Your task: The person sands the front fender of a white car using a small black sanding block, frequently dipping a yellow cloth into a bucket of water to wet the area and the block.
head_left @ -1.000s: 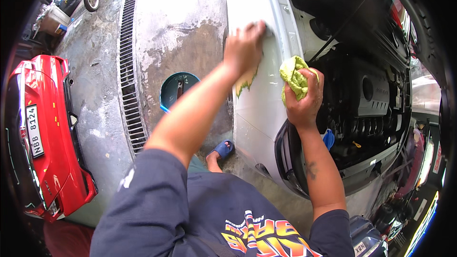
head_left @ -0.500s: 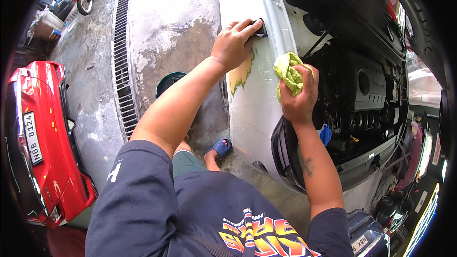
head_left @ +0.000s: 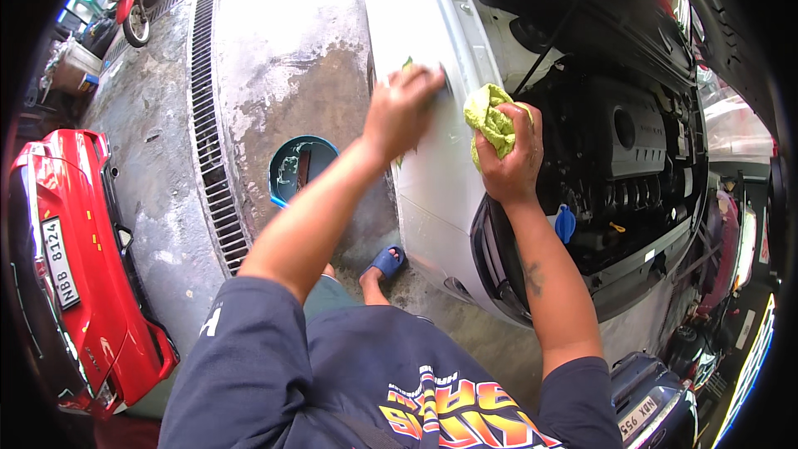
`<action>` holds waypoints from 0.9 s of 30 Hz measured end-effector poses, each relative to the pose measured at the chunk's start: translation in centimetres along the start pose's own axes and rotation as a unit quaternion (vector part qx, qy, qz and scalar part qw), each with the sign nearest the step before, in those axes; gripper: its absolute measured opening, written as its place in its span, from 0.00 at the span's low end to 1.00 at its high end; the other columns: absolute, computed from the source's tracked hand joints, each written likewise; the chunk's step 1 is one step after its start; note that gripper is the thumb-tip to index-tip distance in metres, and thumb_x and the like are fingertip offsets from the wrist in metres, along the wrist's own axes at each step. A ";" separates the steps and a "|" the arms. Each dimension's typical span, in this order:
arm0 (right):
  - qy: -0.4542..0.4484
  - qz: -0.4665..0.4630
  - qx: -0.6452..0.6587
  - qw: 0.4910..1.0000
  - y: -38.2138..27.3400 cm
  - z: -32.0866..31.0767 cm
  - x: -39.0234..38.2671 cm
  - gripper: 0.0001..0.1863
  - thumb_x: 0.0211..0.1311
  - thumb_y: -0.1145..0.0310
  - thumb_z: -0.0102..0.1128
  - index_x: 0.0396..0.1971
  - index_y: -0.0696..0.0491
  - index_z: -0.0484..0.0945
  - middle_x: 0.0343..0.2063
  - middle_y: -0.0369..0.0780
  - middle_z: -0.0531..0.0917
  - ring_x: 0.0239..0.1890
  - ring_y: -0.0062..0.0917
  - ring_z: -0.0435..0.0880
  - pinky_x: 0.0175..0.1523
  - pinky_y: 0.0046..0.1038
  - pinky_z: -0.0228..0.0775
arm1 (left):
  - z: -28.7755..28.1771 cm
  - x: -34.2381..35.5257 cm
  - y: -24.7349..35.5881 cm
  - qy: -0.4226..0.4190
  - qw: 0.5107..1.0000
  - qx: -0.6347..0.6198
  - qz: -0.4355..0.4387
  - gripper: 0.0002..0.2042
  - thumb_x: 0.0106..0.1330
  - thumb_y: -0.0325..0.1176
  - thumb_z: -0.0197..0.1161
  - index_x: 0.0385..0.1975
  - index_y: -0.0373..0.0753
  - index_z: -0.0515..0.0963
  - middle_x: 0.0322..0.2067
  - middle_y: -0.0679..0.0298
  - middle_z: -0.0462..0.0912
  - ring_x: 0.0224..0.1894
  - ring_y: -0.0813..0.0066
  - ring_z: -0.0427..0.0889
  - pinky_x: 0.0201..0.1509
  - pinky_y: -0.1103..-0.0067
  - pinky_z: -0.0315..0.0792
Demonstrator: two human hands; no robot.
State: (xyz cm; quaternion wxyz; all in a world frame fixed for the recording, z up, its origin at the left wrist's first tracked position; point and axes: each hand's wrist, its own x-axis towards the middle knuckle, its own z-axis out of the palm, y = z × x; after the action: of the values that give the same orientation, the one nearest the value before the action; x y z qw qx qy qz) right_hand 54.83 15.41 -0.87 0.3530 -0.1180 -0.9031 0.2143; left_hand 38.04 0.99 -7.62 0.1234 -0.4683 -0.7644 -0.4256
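Note:
My left hand [head_left: 405, 108], blurred by motion, is closed over a small dark flat pad [head_left: 440, 83] against the pale silver fender [head_left: 436, 208], on a patch of yellow-green bare filler or paint [head_left: 400, 158] that it mostly hides. My right hand [head_left: 511, 162] grips a crumpled lime-green cloth [head_left: 489, 112] at the fender's inner edge, beside the open engine bay [head_left: 632, 141]. A blue bucket [head_left: 278, 170] with a dark strip inside sits on the floor below and left of my left hand.
A red bumper [head_left: 91, 266] with a plate lies at the left, beside a long drain grate [head_left: 212, 75]. A scooter [head_left: 137, 8] stands at the upper left. The raised hood [head_left: 690, 0] overhangs the upper right. Car panels [head_left: 719, 258] and a dark bumper [head_left: 657, 391] are at the right.
My left hand moves back and forth on the patch, now lower than half a second ago. My right hand and the cloth have shifted a little leftward in view, along with the car.

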 end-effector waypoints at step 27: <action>0.000 0.015 -0.009 1.000 0.1 -0.3 -0.2 0.24 0.55 0.67 0.75 0.52 0.50 0.78 0.48 0.50 0.80 0.51 0.52 0.83 0.56 0.48 0.78 | 2.2 -0.7 1.7 0.025 0.997 0.052 -0.044 0.21 0.67 0.29 0.68 0.61 0.44 0.85 0.54 0.56 0.88 0.52 0.51 0.88 0.54 0.59 0.81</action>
State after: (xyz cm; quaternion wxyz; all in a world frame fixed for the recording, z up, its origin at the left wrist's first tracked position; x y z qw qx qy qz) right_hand 55.25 15.55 -0.84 0.3485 -0.1353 -0.9031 0.2112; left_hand 40.26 2.56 -8.50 0.1481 -0.4160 -0.8021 -0.4021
